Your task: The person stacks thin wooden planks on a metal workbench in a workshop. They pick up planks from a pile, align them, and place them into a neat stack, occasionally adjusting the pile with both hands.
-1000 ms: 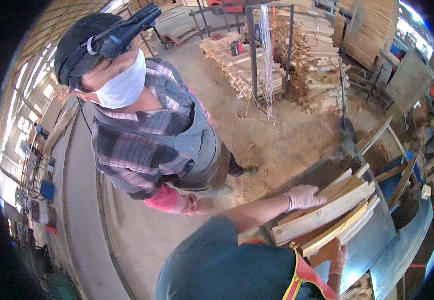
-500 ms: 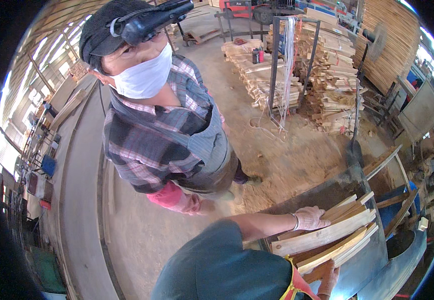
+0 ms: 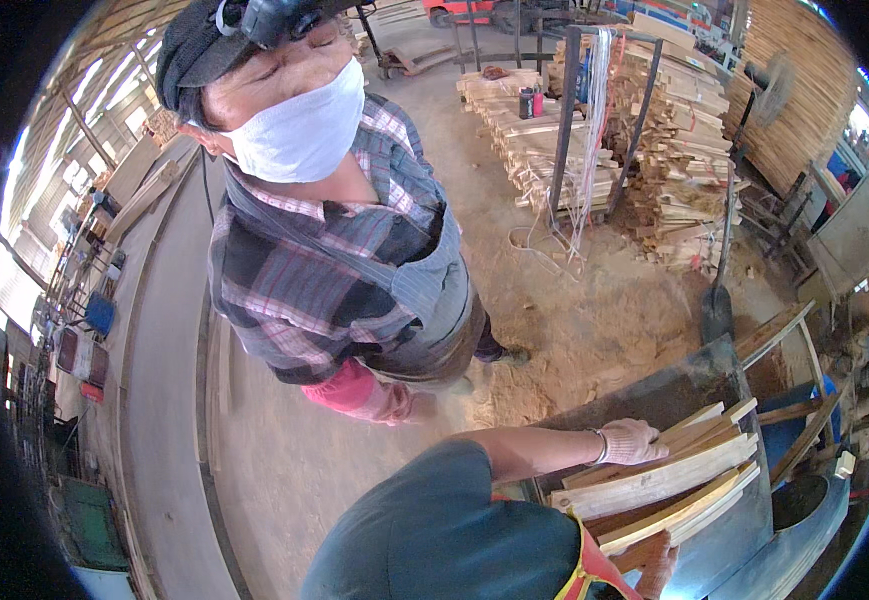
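My left hand (image 3: pixel 631 442), in a pale knitted glove, reaches across from the left. Its fingers bend down over the far strips of a stack of light wooden strips (image 3: pixel 659 478). The stack lies on a dark metal surface (image 3: pixel 644 380), its strips side by side and slightly fanned. My right hand (image 3: pixel 658 566), also gloved, is low at the near side of the stack. It is beside a browner piece of wood (image 3: pixel 636 553), and most of its fingers are hidden. My dark sleeve and a red and yellow edging cover part of the near side.
A person (image 3: pixel 344 260) in a plaid shirt, apron and mask stands at my left, a pink-sleeved arm hanging down. Beyond are tall stacks of wood (image 3: pixel 669 150), a metal frame with white straps (image 3: pixel 594 130), and a shovel (image 3: pixel 717 310). Sawdust covers the floor.
The view has shifted slightly. My left hand stays on the strips, and my right hand stays low beside them. The other person's head has tipped a little downward.
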`<action>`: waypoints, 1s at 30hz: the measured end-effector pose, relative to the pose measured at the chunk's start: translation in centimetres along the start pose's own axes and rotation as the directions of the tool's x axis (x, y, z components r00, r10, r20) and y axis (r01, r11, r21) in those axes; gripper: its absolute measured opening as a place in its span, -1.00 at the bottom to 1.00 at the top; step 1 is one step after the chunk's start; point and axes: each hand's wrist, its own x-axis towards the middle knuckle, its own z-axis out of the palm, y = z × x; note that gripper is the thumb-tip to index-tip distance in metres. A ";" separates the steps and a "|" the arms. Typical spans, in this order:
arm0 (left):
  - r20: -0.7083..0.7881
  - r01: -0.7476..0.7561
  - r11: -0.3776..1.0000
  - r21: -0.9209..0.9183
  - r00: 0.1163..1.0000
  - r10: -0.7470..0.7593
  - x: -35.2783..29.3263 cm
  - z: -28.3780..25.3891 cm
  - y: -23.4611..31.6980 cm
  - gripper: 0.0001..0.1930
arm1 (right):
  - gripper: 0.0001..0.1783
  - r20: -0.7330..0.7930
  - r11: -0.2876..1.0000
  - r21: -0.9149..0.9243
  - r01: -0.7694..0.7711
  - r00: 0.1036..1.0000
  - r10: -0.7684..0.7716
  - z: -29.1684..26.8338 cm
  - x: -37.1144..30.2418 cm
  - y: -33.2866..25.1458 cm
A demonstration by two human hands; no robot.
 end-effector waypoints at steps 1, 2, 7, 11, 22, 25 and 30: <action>-0.016 -0.007 1.000 -0.023 1.000 0.007 0.4 0.3 -0.7 -0.39 | -0.10 0.023 0.999 0.028 -0.021 1.000 0.020 -0.3 0.1 0.1; -0.031 -0.016 0.999 -0.045 0.999 0.015 0.7 0.6 -1.2 -0.38 | -0.09 0.010 0.998 0.045 -0.032 0.999 0.032 0.1 -0.1 -0.2; 0.007 0.005 0.999 0.048 1.000 -0.006 0.6 0.1 -0.5 -0.40 | -0.08 -0.007 0.997 0.009 -0.082 0.997 0.082 0.2 -1.0 -0.9; 0.039 0.038 0.990 0.137 0.998 -0.044 0.4 -0.7 0.6 -0.41 | -0.02 -0.048 0.980 -0.172 -0.105 0.994 0.098 0.6 -1.1 -2.0; 0.040 0.026 0.990 0.138 0.999 -0.032 0.5 -1.0 0.6 -0.39 | -0.24 -0.087 0.996 -0.083 0.026 0.996 -0.033 0.7 -0.2 1.0; 0.016 0.012 0.988 0.154 1.000 -0.015 1.2 -0.3 0.0 -0.39 | -0.25 -0.109 0.995 -0.101 -0.004 0.994 -0.007 1.0 -0.4 -0.2; 0.111 -0.016 0.987 0.162 0.994 -0.002 1.8 0.4 1.9 -0.39 | -0.26 -0.161 0.991 -0.124 -0.053 0.986 0.032 2.2 -0.2 -1.0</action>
